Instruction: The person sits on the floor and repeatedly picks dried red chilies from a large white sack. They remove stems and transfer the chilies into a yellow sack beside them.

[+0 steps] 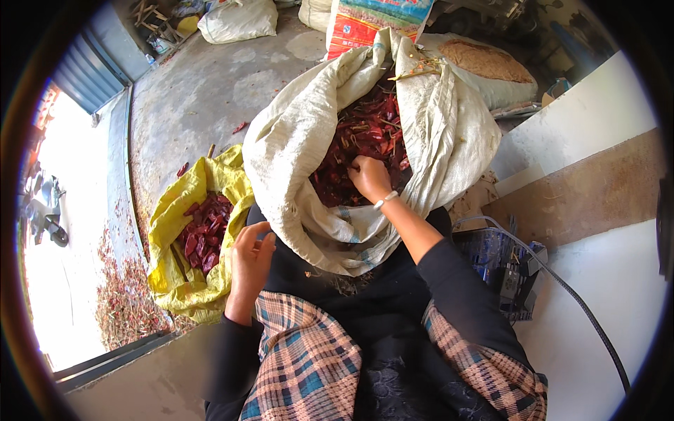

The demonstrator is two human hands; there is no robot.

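A large white woven sack (287, 142) with rolled-down edges stands between my knees. It is filled with dried red chillies (379, 131) mixed with stems and bits of stalk. My right hand (370, 178) is inside it, fingers curled against the chillies; whether they grip one is hidden. To the left, a smaller yellow woven sack (176, 210) holds dark red dried chillies (205, 234). Beside its right edge my left hand (253, 258) hovers by my knee, fingers loosely bent, thumb apart, with nothing visible in it.
A few loose chillies (182, 169) lie on the concrete floor (210, 89). Behind the white sack are a printed red-and-blue bag (376, 21) and another stuffed sack (479, 63). A blue plastic basket (479, 247) and a black cable (574, 297) are at my right. Chilli debris (126, 300) covers the doorway ground.
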